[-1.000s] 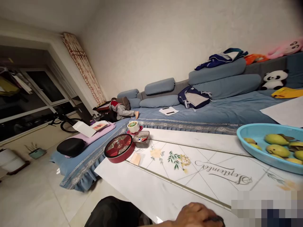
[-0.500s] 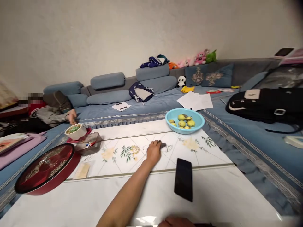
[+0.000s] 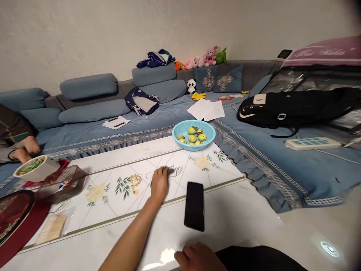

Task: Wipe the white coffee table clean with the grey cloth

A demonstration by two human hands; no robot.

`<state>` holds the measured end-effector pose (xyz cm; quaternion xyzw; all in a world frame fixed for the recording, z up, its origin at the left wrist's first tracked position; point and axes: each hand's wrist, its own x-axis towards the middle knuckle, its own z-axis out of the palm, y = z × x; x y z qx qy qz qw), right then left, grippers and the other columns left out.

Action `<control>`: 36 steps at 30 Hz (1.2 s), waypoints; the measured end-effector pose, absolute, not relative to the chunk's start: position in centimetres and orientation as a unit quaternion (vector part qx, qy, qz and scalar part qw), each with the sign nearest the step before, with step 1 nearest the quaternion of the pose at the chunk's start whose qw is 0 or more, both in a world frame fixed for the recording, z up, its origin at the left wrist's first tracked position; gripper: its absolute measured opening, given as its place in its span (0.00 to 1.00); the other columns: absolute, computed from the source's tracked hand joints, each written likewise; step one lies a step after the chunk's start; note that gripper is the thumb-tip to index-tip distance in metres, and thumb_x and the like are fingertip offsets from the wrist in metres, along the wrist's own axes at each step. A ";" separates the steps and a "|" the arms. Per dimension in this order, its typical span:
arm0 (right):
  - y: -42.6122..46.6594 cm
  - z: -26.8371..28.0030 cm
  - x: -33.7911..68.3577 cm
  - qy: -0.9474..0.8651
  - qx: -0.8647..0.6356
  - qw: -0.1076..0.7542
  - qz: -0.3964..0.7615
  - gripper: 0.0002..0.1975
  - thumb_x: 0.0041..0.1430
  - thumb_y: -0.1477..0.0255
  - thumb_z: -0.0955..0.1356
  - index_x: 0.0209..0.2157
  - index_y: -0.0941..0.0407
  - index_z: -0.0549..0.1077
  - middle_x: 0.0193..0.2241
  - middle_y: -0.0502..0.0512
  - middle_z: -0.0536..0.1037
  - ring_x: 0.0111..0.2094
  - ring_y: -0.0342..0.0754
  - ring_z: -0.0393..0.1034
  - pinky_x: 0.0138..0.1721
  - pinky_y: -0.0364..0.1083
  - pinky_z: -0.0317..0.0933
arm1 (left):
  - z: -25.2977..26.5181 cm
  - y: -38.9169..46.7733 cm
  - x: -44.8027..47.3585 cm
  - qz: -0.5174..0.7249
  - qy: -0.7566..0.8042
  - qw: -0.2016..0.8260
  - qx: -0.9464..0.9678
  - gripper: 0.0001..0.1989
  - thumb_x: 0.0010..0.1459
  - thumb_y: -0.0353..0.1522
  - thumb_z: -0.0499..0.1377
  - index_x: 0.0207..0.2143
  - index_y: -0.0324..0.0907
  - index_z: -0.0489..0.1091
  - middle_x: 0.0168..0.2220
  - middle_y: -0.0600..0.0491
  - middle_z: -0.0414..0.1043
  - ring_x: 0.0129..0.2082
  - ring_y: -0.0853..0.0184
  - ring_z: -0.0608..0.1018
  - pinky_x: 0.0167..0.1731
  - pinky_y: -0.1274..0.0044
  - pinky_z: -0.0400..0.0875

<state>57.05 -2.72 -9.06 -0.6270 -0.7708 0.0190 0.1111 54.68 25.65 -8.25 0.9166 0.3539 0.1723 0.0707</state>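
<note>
My left hand (image 3: 159,184) reaches over the middle of the white patterned table (image 3: 225,210), its fingers curled down on the tabletop. A dark grey patch shows at its fingertips; whether it is an object or shadow I cannot make out. At the near edge, my right hand (image 3: 199,258) rests closed, with nothing visible in it. Between the hands and to the right lies a black smartphone (image 3: 194,206). Beyond it, a light blue basin (image 3: 176,134) holds several yellow-green fruits (image 3: 192,138).
On the left stand a red round lidded tray (image 3: 36,222), a translucent basket (image 3: 76,178), a flat packet (image 3: 52,227) and a white bowl (image 3: 42,173). Another person's bare feet (image 3: 29,145) show there. A blue sofa (image 3: 93,135) carries a black bag (image 3: 304,107) and a power strip (image 3: 313,143).
The view has turned to the right, so the table's things sit further left. More of my right hand shows at the near edge. My left hand stays in place on the table.
</note>
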 end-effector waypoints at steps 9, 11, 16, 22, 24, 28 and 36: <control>-1.6 -3.6 56.4 -0.747 -0.645 0.100 0.121 0.07 0.69 0.67 0.70 0.40 0.55 0.77 0.34 0.54 0.83 0.33 0.52 0.78 0.38 0.48 0.66 | -7.3 27.3 57.5 0.156 0.261 0.102 0.947 0.28 0.66 0.23 0.55 0.68 0.38 0.70 0.65 0.42 0.71 0.61 0.51 0.71 0.67 0.62 0.66; -2.0 -4.7 55.6 -0.759 -0.633 0.083 0.124 0.06 0.66 0.68 0.72 0.38 0.56 0.78 0.33 0.56 0.84 0.32 0.55 0.79 0.39 0.50 0.68 | -8.3 22.7 51.9 0.162 0.229 0.107 0.954 0.29 0.68 0.23 0.53 0.70 0.39 0.67 0.67 0.42 0.69 0.64 0.51 0.69 0.68 0.61 0.65; -2.3 -8.5 53.5 -0.737 -0.646 0.102 0.171 0.09 0.69 0.71 0.69 0.36 0.57 0.81 0.31 0.59 0.86 0.32 0.54 0.81 0.39 0.49 0.72 | -10.0 13.1 40.2 0.174 0.272 0.112 0.940 0.35 0.71 0.25 0.51 0.77 0.54 0.56 0.69 0.49 0.67 0.64 0.50 0.71 0.63 0.59 0.72; -2.5 -7.5 54.0 -0.748 -0.635 0.106 0.159 0.07 0.67 0.74 0.69 0.37 0.59 0.81 0.34 0.61 0.86 0.35 0.57 0.83 0.39 0.51 0.75 | -9.5 18.1 47.5 0.198 0.315 0.080 0.925 0.28 0.69 0.24 0.49 0.70 0.38 0.67 0.64 0.38 0.70 0.61 0.45 0.72 0.64 0.53 0.71; -2.5 -6.2 54.3 -0.745 -0.643 0.085 0.156 0.08 0.68 0.75 0.68 0.37 0.58 0.81 0.34 0.60 0.86 0.36 0.57 0.83 0.40 0.51 0.75 | -8.6 21.8 52.5 0.191 0.331 0.060 0.922 0.27 0.68 0.22 0.50 0.67 0.33 0.70 0.63 0.36 0.71 0.60 0.45 0.72 0.65 0.54 0.70; -2.7 -4.6 54.7 -0.744 -0.648 0.043 0.160 0.08 0.69 0.77 0.67 0.40 0.59 0.80 0.35 0.60 0.86 0.37 0.56 0.82 0.42 0.51 0.73 | -7.3 23.9 56.8 0.167 0.331 0.068 0.926 0.27 0.66 0.21 0.53 0.66 0.35 0.71 0.63 0.37 0.72 0.59 0.46 0.73 0.65 0.56 0.70; -3.9 -5.6 55.5 -0.789 -0.596 0.049 0.139 0.06 0.65 0.73 0.72 0.43 0.57 0.80 0.38 0.60 0.86 0.37 0.57 0.81 0.38 0.50 0.70 | -10.1 11.6 33.3 0.147 0.263 0.104 0.948 0.35 0.69 0.22 0.51 0.76 0.50 0.59 0.70 0.46 0.67 0.67 0.53 0.72 0.64 0.61 0.73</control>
